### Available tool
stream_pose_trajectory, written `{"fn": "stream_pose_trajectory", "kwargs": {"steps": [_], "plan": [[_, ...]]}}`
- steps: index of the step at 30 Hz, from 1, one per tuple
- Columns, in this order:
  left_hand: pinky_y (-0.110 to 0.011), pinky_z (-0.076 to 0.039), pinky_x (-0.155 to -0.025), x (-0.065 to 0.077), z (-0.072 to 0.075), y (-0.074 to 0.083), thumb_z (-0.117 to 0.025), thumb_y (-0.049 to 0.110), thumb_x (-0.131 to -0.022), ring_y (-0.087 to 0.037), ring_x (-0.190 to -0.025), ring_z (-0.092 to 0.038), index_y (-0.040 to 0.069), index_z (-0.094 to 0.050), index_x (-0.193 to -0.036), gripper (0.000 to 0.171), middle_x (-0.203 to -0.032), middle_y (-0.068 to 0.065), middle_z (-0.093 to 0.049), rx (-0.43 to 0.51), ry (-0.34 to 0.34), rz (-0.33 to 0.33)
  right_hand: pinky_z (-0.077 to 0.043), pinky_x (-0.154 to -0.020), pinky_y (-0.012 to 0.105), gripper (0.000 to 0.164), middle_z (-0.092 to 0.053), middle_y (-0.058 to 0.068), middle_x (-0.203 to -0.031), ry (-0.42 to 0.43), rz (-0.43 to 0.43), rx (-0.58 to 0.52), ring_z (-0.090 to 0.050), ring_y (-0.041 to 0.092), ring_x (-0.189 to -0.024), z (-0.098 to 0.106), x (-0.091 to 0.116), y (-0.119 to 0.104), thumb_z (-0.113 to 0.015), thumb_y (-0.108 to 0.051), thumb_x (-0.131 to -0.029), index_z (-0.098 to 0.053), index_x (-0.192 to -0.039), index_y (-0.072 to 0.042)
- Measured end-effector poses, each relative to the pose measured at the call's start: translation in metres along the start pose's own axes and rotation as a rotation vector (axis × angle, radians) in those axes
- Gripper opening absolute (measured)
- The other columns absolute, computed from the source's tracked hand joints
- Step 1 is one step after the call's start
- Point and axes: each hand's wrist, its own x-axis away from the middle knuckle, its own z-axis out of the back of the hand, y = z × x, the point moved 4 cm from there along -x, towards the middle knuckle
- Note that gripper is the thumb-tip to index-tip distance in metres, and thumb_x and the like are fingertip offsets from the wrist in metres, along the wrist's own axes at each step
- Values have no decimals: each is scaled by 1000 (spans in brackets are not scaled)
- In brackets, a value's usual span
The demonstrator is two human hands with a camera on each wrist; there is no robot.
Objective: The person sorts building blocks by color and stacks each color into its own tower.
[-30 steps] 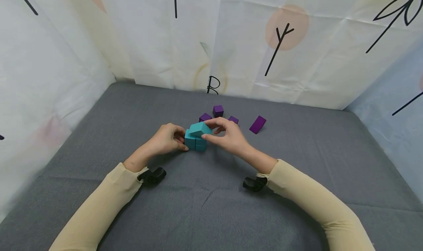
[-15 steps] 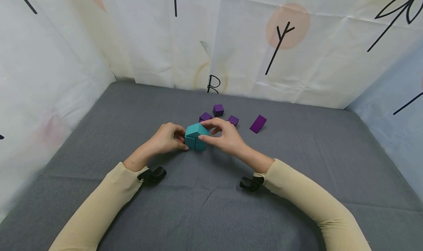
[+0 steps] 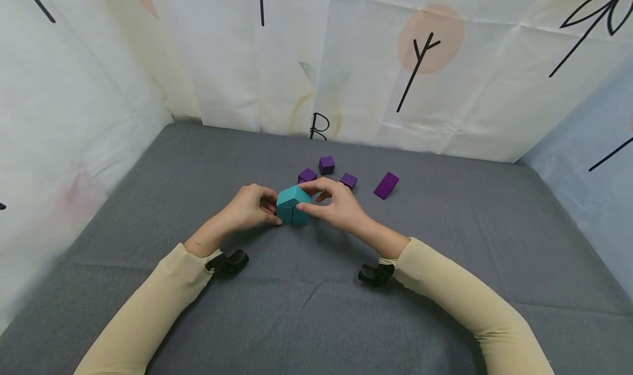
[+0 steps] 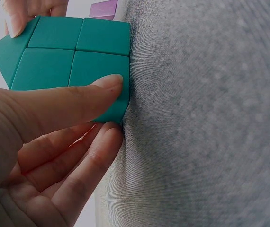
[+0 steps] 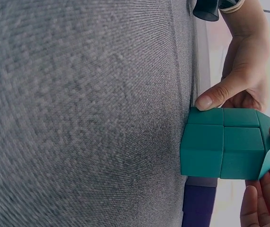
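Note:
Teal blocks stand stacked two wide and two high on the grey cloth, showing as a neat square in the left wrist view. On top of them sits a teal triangular block, its peak upward like a roof. My right hand pinches this roof piece between thumb and fingers from the right. From the left, my left hand holds the stack, its thumb lying across the front of a lower block and its fingers at the side. In the right wrist view, the triangular block rests against the upper blocks.
Behind the stack lie several purple pieces: a cube, a block and another partly covered by my right hand. A longer purple block lies to the right. Patterned white fabric stands behind the table.
The triangular block has gone from a tilted position above the stack to lying flush on it, shifting left with my right hand. My left hand has stayed in place.

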Motion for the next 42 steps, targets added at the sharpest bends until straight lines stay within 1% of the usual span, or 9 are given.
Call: {"fn": "stream_pose_trajectory", "kwargs": {"steps": [6,19,22,26,30,33,35,38,42], "plan": [[-33,-58,-76,1,0,0,-79,0,-75,-21,-83,-69,-4,-69,-102,29,-91,-15,-70,-9,-3,11,-51,-87,35,38,-65,10,-113,-11,-1,-15,-59,21,-103,-1,0,0,-72,-15,-86,-64,-122,-4],[-34,-56,-75,-1,-3,1,-78,4,-76,-19,-82,-66,-1,-65,-99,27,-88,-12,-67,-76,-25,-19,-52,-87,38,44,-65,12,-111,-64,-42,-7,-60,23,-102,1,-2,3,-74,-16,-84,-63,-124,-4],[-35,-55,-76,-1,-2,2,-80,5,-74,-20,-82,-65,-1,-64,-100,31,-88,-12,-65,-106,-42,-33,-52,-87,38,46,-65,12,-113,-85,-40,-16,-60,23,-102,2,-2,5,-75,-16,-83,-62,-125,-4],[-37,-55,-79,-2,0,6,-82,5,-73,-23,-87,-64,-2,-61,-105,39,-92,-13,-64,-130,-94,-43,-52,-88,38,44,-64,9,-115,-94,-16,-39,-60,20,-104,5,0,8,-72,-18,-85,-62,-126,-6],[-36,-54,-80,-4,5,8,-79,1,-74,-24,-91,-63,-3,-60,-111,42,-98,-14,-64,-142,-153,-33,-51,-88,36,37,-64,7,-117,-76,6,-47,-59,18,-106,9,2,10,-66,-20,-90,-62,-125,-8],[-35,-54,-78,-5,9,9,-76,-2,-76,-24,-92,-62,-3,-60,-114,41,-102,-15,-63,-147,-179,-18,-50,-89,37,31,-65,8,-117,-48,-20,-98,-60,21,-107,12,2,13,-57,-23,-96,-64,-122,-7],[-34,-53,-76,-6,11,10,-74,-2,-78,-24,-93,-62,-3,-60,-115,40,-105,-17,-64,-152,-184,-16,-50,-91,40,32,-65,11,-118,-28,-46,-146,-61,23,-108,14,1,15,-50,-25,-100,-64,-121,-5],[-33,-53,-74,-8,15,9,-70,-2,-82,-25,-93,-62,-4,-61,-116,35,-109,-19,-64,-169,-166,-23,-50,-91,42,41,-65,13,-117,0,-91,-180,-61,26,-109,17,-1,17,-36,-29,-105,-64,-120,-3],[-34,-52,-73,-13,19,7,-63,-1,-88,-27,-93,-63,-2,-63,-114,26,-108,-19,-65,-176,-95,-43,-50,-89,44,51,-66,13,-117,35,-144,-145,-61,25,-106,19,-5,21,-25,-33,-107,-64,-121,-3]]}}
